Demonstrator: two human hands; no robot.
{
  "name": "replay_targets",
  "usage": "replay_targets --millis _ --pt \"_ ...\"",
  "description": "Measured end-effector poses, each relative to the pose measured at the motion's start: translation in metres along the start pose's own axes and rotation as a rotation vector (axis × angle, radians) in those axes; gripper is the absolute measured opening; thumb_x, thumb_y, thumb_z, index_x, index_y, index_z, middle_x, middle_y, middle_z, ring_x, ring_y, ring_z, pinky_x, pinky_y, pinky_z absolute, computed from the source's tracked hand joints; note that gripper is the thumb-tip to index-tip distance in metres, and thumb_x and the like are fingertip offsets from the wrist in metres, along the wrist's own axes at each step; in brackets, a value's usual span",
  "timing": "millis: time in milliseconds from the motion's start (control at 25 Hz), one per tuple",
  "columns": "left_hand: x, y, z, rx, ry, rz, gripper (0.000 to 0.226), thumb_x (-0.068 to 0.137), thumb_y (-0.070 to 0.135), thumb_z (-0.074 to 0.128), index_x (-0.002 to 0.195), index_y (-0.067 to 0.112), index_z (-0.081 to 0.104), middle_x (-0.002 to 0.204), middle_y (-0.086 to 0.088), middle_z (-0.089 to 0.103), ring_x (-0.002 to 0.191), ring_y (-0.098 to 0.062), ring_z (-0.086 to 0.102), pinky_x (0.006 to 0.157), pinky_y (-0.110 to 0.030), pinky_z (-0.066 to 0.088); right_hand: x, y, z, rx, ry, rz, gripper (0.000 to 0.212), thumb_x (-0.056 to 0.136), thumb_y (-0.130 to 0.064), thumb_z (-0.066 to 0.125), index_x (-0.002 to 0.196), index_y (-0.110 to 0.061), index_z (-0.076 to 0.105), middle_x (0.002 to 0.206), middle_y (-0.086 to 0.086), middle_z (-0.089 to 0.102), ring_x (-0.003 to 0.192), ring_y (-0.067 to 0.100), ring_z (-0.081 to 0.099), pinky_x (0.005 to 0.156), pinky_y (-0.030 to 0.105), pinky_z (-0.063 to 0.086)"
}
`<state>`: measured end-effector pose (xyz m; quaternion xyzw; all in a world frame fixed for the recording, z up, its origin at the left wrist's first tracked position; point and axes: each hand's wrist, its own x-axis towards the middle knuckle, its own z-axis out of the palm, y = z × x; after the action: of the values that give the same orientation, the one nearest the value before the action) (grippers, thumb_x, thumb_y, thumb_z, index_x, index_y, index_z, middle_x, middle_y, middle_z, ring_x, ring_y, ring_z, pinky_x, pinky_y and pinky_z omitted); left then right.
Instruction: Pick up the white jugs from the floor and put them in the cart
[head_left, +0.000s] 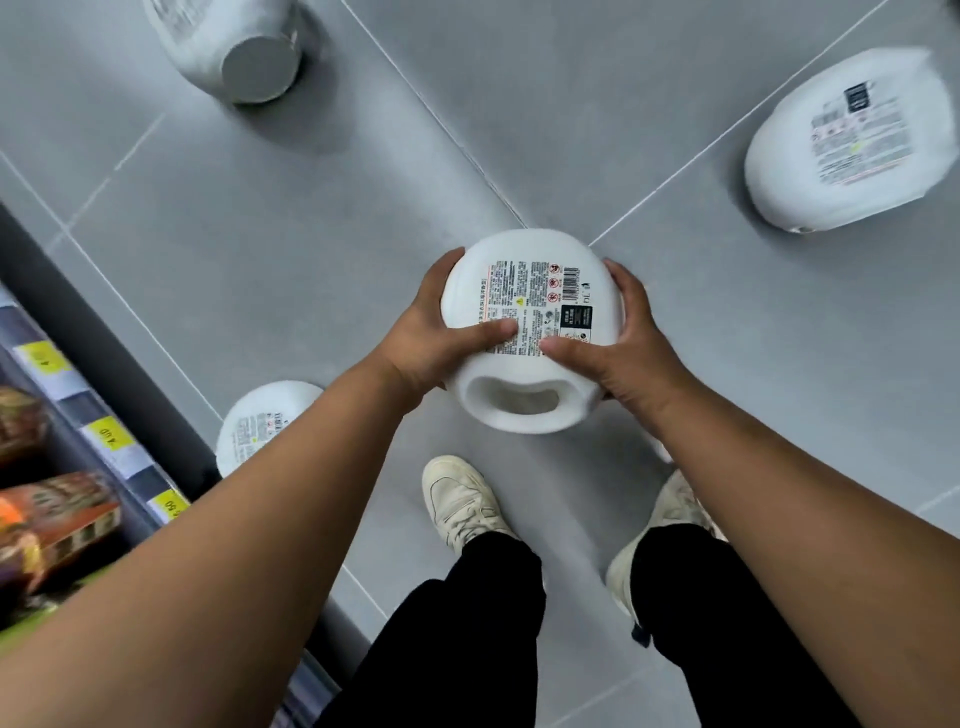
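Observation:
I hold a white jug (530, 291) with a printed label between both hands, above the grey tiled floor; its handle hole faces me. My left hand (431, 332) grips its left side, thumb on the label. My right hand (618, 343) grips its right side, thumb on the label too. A second white jug (852, 140) lies on its side at the upper right. A third jug (228, 41) with a grey cap lies at the top left. Another jug (260, 426) lies near the shelf, partly hidden by my left forearm. No cart is in view.
A store shelf (78, 415) with yellow price tags and packaged goods runs along the left edge. My feet in cream sneakers (462, 499) stand on the grey floor tiles (291, 249) below the held jug.

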<state>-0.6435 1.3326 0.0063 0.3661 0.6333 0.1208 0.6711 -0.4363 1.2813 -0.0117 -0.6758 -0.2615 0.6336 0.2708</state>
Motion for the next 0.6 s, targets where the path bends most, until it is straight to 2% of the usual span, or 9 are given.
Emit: replay_targets --millis 80,160,280,360,480,600 --pt "-0.042 0.043 0.000 0.006 0.003 0.049 0.086 0.075 0.016 0.085 0.144 0.035 0.036 0.126 0.008 0.061 0.108 -0.013 0.065 0.058 -0.028 0.056 -0.041 -0.046 -0.010 -0.013 0.009 -0.043 0.109 0.041 -0.049 0.091 0.136 -0.048 0.036 0.129 -0.016 0.059 0.117 0.010 0.059 0.099 0.047 0.051" --pt "-0.089 0.094 0.000 0.007 -0.013 0.120 0.088 0.071 0.020 0.087 0.143 0.033 0.037 0.128 0.007 0.061 0.111 -0.012 0.064 0.069 -0.027 0.057 -0.089 -0.099 -0.022 0.012 0.014 -0.090 0.110 0.041 -0.048 0.092 0.136 -0.048 0.036 0.129 -0.015 0.059 0.118 0.011 0.059 0.102 0.045 0.049" --pt "-0.167 0.174 0.000 0.082 -0.014 0.231 0.092 0.064 0.038 0.088 0.140 0.037 0.038 0.132 0.013 0.059 0.119 -0.004 0.059 0.095 -0.029 0.052 -0.168 -0.181 -0.043 0.031 0.031 -0.147 0.110 0.043 -0.046 0.091 0.138 -0.045 0.035 0.131 -0.012 0.060 0.117 0.009 0.060 0.104 0.042 0.047" --pt "-0.217 0.219 -0.001 0.169 -0.010 0.315 0.098 0.059 0.057 0.087 0.141 0.044 0.035 0.139 0.016 0.055 0.127 -0.005 0.054 0.108 -0.038 0.045 -0.221 -0.230 -0.054 0.042 0.040 -0.222 0.106 0.046 -0.041 0.091 0.136 -0.046 0.035 0.133 -0.010 0.058 0.116 0.007 0.060 0.105 0.040 0.047" --pt "-0.299 0.287 0.003 0.261 -0.055 0.427 0.096 0.059 0.066 0.083 0.140 0.051 0.033 0.142 0.019 0.051 0.131 -0.006 0.051 0.112 -0.042 0.042 -0.310 -0.293 -0.068 0.136 0.092 -0.326 0.101 0.056 -0.018 0.092 0.139 -0.037 0.035 0.136 -0.005 0.054 0.112 0.003 0.059 0.100 0.030 0.049" --pt "-0.369 0.341 0.020 0.345 -0.149 0.533 0.090 0.068 0.059 0.082 0.141 0.047 0.031 0.144 0.018 0.049 0.131 -0.006 0.050 0.111 -0.042 0.043 -0.390 -0.330 -0.083 0.200 0.149 -0.412 0.095 0.054 -0.021 0.088 0.133 -0.037 0.037 0.131 -0.008 0.054 0.113 0.002 0.058 0.095 0.026 0.050"
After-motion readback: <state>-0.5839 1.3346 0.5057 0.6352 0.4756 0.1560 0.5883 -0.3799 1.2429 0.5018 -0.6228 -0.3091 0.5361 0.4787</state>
